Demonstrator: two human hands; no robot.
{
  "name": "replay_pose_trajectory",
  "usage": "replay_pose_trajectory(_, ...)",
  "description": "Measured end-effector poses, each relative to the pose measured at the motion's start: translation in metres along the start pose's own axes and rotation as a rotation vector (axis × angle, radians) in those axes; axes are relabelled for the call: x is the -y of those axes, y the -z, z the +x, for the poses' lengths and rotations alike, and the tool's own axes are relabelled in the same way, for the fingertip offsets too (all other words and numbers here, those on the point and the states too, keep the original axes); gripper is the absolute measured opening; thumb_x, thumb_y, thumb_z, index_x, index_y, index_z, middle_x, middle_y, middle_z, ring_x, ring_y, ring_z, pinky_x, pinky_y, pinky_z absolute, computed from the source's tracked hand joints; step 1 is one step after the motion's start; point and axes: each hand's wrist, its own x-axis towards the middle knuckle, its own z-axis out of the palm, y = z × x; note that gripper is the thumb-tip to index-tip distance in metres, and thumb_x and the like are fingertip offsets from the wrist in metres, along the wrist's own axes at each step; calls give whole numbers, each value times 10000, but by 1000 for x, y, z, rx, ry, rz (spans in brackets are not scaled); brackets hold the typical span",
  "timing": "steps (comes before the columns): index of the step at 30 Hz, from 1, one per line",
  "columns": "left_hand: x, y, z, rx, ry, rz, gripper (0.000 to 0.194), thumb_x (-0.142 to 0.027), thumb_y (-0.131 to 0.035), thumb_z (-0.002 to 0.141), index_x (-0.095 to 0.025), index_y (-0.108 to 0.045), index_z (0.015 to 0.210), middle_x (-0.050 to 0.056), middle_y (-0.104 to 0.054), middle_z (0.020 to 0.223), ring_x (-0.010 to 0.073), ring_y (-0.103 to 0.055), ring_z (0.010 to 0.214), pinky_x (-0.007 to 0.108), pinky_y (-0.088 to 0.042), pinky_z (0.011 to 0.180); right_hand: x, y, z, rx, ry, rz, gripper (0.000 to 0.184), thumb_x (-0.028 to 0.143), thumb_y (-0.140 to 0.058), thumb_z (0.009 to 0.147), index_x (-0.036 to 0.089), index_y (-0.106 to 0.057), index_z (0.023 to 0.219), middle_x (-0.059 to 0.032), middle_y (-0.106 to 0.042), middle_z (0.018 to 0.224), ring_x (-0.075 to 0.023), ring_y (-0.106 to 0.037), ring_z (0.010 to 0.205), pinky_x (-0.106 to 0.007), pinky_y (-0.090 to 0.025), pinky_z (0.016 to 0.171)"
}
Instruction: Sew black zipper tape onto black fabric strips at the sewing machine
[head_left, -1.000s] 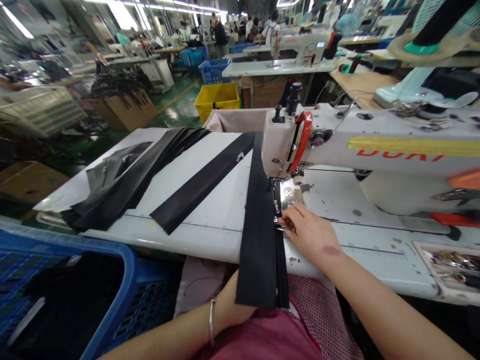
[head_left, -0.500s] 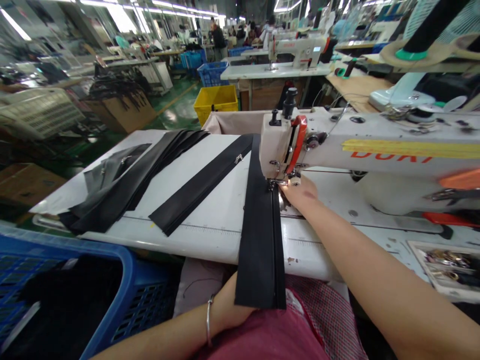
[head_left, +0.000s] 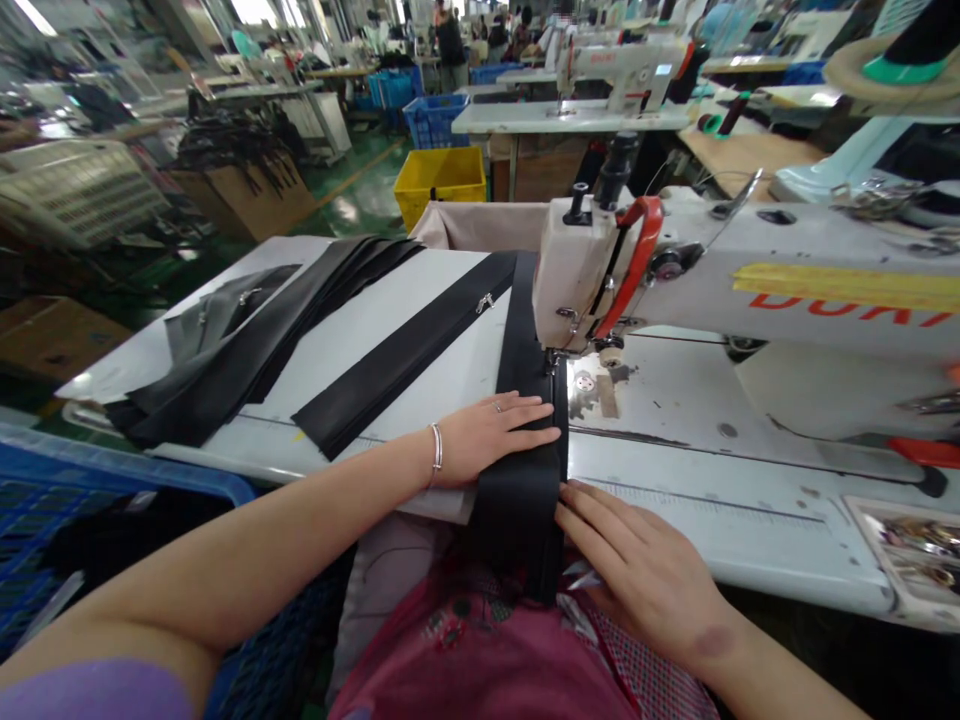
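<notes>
A long black strip of material (head_left: 517, 505) runs under the needle of the white sewing machine (head_left: 574, 270) and hangs over the table's front edge. My left hand (head_left: 487, 440) lies flat on it just in front of the presser foot, fingers stretched out. At the strip's right edge, nearer my body, my right hand (head_left: 637, 550) holds the border with bent fingers; its thumb is hidden. A small shiny pointed thing (head_left: 581, 577) shows below that hand, too unclear to name. To the left lies another black strip (head_left: 405, 350) with a metal zipper pull (head_left: 486, 302).
More black strips (head_left: 277, 340) are piled on the left of the white table (head_left: 420, 390). A blue basket (head_left: 232, 487) with dark material stands at the lower left. At the right edge sits a tray of small metal parts (head_left: 911, 550). Beyond the table is a yellow crate (head_left: 442, 180).
My left hand has come up from under the strip's near end onto its top. My right hand has drawn back from behind the needle to the strip's near right edge. The view has shifted slightly.
</notes>
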Motion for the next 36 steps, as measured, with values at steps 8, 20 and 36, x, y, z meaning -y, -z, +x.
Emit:
replay_pose_trajectory(8, 1, 4, -1, 36, -14, -23, 869, -221, -654, 681, -185, -285, 1467, 129, -190, 1555, 293, -176, 1434, 471, -129, 1179, -4, 2, 13, -120, 59, 40, 330, 181, -399, 927, 98, -617, 1161, -109, -627, 1216, -271, -525, 1184, -374, -535, 891)
replay_pose_trajectory(20, 2, 7, 1, 22, -40, -38, 839, -250, -635, 674, -153, -319, 1446, 150, -237, 1537, 309, -241, 1408, 494, -149, 1166, -10, 7, 20, -135, 92, 67, 285, 126, -439, 891, 89, -649, 1080, -110, -665, 1119, -261, -595, 1067, -374, -553, 852)
replay_pose_trajectory(36, 0, 0, 3, -135, -45, -58, 514, -462, -453, 938, -146, -493, 1342, 158, -433, 1431, 294, -388, 1339, 498, -262, 1133, -26, 1, 31, -150, 4, 115, 340, 50, -491, 840, 134, -635, 1136, -74, -653, 1179, -221, -575, 1117, -363, -504, 931)
